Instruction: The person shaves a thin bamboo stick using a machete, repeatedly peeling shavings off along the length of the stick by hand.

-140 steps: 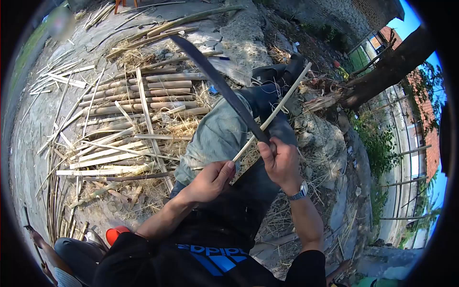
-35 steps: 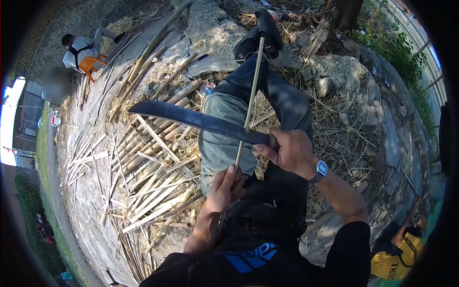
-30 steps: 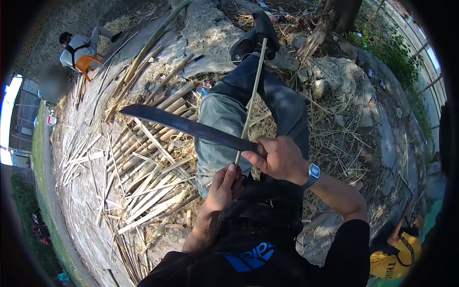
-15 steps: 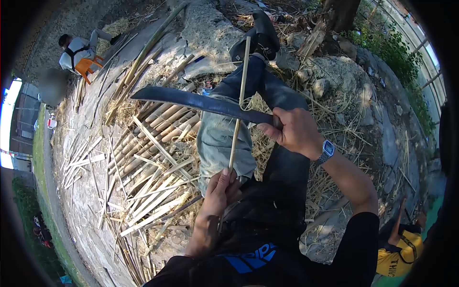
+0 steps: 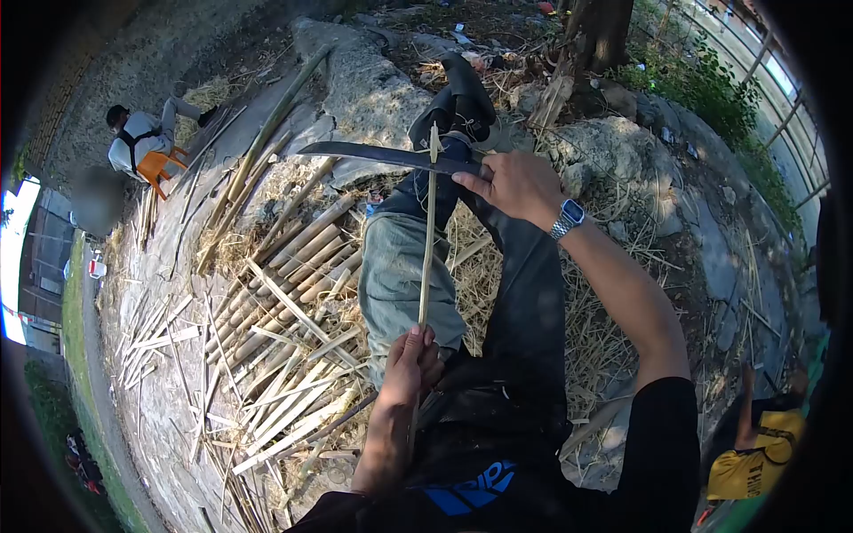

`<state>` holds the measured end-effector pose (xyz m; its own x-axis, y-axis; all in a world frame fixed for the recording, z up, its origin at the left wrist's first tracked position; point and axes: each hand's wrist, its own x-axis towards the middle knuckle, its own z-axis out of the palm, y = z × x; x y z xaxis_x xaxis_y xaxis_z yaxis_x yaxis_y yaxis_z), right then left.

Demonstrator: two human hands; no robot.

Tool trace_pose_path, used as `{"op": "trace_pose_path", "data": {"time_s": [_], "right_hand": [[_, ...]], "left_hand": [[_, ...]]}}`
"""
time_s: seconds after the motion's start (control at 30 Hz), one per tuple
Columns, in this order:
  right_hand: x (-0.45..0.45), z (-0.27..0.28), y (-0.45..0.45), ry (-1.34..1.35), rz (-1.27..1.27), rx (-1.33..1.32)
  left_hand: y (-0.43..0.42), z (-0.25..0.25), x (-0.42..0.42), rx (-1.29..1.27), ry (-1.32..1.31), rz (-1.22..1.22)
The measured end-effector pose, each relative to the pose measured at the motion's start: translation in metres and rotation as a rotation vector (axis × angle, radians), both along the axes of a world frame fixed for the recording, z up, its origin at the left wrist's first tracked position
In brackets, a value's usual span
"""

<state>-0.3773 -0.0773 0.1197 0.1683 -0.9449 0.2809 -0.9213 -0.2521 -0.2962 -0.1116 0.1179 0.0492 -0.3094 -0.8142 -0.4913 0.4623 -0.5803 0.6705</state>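
My right hand (image 5: 518,188), with a wristwatch on its wrist, is closed round the handle of a machete (image 5: 369,155). The dark curved blade points left and lies across a thin bamboo strip (image 5: 427,253) near its far end. Close to my lap, my left hand (image 5: 407,364) grips the near end of that strip, which runs straight out over my leg. Thin shavings curl from the strip around the blade. A grey-green cloth (image 5: 404,258) covers my thigh under the strip.
Left of my leg lie several round bamboo poles (image 5: 311,258) and split bamboo slats (image 5: 284,417). Shavings and straw (image 5: 604,355) litter the ground on the right. A rock (image 5: 622,164) rises ahead. One person sits on an orange chair (image 5: 155,169); another, in yellow (image 5: 755,457), is at lower right.
The machete has slid outward along the bamboo strip, away from my body, to near its far end. My right arm has stretched forward. My left hand keeps its hold.
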Motion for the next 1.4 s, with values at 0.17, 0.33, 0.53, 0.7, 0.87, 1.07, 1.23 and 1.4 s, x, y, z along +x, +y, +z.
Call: {"op": "trace_pose_path", "data": {"time_s": [0.17,0.33,0.53,0.7,0.87,1.07,1.23,1.4], "right_hand": [[-0.052,-0.022,-0.116,-0.054,-0.409,-0.067],[-0.088,-0.007,-0.116,-0.378,-0.509,-0.128],[-0.028,0.014,0.02,-0.937,-0.139,0.172],[0.015,-0.007,0.105,-0.687,0.118,0.082],[0.035,0.002,0.143,-0.333,0.244,0.171],[0.008,0.01,0.088,-0.155,0.07,0.143],[0.025,0.018,0.117,-0.183,0.317,0.192],[0.009,0.02,0.077,-0.174,0.109,0.167]], "left_hand": [[0.037,0.013,0.01,-0.01,-0.128,-0.109],[0.037,0.017,0.041,-0.137,-0.145,0.023],[0.015,0.01,0.023,-0.166,-0.405,-0.004],[0.009,0.014,0.009,-0.382,-0.357,-0.091],[0.014,0.022,0.003,-0.448,-0.539,0.029],[0.033,0.01,0.005,-0.423,-0.628,-0.009],[0.026,0.021,0.002,-0.338,-0.414,0.027],[0.029,0.022,0.009,-0.297,-0.244,0.022]]}}
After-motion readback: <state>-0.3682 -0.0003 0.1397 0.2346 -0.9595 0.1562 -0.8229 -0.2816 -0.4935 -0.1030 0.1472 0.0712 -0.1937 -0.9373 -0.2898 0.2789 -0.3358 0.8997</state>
